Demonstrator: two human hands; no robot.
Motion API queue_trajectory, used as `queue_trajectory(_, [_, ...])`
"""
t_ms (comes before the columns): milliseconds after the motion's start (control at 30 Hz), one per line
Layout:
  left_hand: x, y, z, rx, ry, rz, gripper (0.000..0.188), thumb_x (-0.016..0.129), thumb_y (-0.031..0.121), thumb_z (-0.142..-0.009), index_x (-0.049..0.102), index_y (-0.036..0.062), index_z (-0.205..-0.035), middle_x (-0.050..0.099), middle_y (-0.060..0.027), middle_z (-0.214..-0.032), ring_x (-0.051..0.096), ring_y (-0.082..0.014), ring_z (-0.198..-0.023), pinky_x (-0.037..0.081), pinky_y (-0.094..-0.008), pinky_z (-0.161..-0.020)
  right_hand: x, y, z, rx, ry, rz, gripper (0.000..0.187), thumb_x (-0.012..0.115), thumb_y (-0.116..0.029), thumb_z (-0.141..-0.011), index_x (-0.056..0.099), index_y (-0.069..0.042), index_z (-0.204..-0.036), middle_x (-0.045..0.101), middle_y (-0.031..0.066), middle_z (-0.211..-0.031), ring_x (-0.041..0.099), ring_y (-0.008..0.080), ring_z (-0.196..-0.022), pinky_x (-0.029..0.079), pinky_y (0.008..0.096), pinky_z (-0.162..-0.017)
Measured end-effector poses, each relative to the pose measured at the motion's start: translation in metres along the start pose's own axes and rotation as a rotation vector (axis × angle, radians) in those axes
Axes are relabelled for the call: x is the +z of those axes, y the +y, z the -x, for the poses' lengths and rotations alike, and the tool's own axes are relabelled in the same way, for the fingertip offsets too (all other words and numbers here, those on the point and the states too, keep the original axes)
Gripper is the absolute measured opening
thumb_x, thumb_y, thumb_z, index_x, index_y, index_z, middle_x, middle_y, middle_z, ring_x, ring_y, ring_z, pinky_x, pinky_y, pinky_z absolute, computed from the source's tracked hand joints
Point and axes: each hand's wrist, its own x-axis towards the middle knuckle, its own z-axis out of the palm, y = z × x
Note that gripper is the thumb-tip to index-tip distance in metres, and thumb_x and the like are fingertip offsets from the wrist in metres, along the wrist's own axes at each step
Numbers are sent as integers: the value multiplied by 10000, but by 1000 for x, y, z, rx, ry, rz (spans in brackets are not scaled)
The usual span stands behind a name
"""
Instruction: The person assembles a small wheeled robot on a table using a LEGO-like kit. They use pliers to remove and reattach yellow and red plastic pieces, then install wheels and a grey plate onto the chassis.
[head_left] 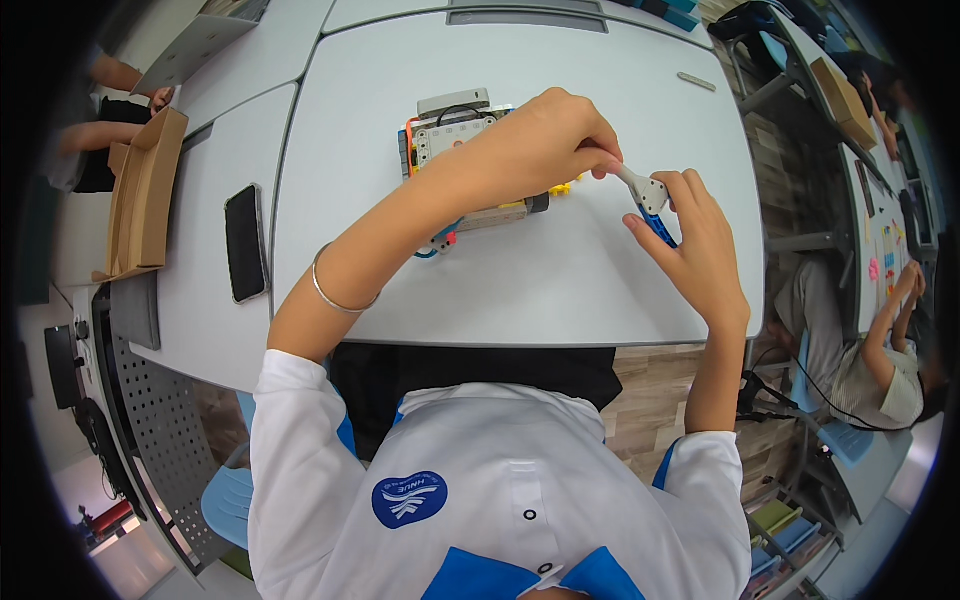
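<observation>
Over the right part of the table, both my hands are on a small grey and blue plastic building piece (pixel 655 194). My left hand (pixel 562 135) reaches across from the left, fingers pinched at the piece's grey narrow end; the exact contact is partly hidden. My right hand (pixel 700 240) grips its wider grey and blue part between thumb and fingers. Under my left forearm stands a model vehicle (pixel 445 132) of building parts, with grey, yellow and orange pieces and a dark cable. My forearm hides much of it. Small yellow parts (pixel 561 189) show beside my left hand.
A black phone (pixel 245 243) lies on the table to the left, with an open cardboard box (pixel 150 195) beyond it. A thin grey strip (pixel 696 81) lies at the far right. Other people sit at neighbouring tables on both sides.
</observation>
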Motion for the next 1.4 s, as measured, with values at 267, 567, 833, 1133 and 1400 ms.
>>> queue_trajectory(267, [-4, -16, -4, 171, 35, -235, 135, 666, 100, -936, 755, 0, -951, 738, -100, -807, 671, -214, -701, 539, -319, -693, 4, 4, 1, 12, 4, -47, 401, 766, -312, -870, 594, -54, -1124, 570, 102, -962, 568, 302, -833, 454, 410, -740])
queue_trajectory(567, [-7, -30, -9, -17, -52, -618, 127, 747, 222, -883, 773, 99, -898, 733, -41, -834, 657, -201, -836, 499, -343, -791, 5, 9, 6, 59, 8, -71, 399, 767, -311, -871, 597, -37, -1106, 578, 110, -962, 577, 299, -827, 464, 400, -739])
queue_trajectory(833, [13, -54, -28, -82, -138, -680, 105, 759, 208, -857, 781, 124, -917, 734, -5, -843, 652, -184, -890, 434, -363, -902, 13, 14, 12, 88, -49, -68, 416, 763, -327, -870, 605, -36, -1122, 584, 119, -967, 589, 316, -834, 472, 409, -745])
queue_trajectory(1133, [-17, -38, 3, 137, 198, -571, 120, 738, 206, -858, 741, 86, -852, 723, -44, -833, 651, -238, -799, 455, -376, -843, 20, 16, 17, 119, -50, -77, 445, 771, -293, -861, 596, -32, -1175, 581, 149, -995, 596, 352, -865, 481, 432, -770])
queue_trajectory(1400, [3, -4, 121, 55, 405, -522, 348, 794, 299, -824, 651, 109, -1079, 587, -95, -1090, 573, -289, -1034, 454, -400, -843, 48, 21, 31, 182, 130, 22, 487, 742, -194, -872, 567, -29, -1296, 533, 175, -1131, 543, 366, -1021, 450, 448, -892])
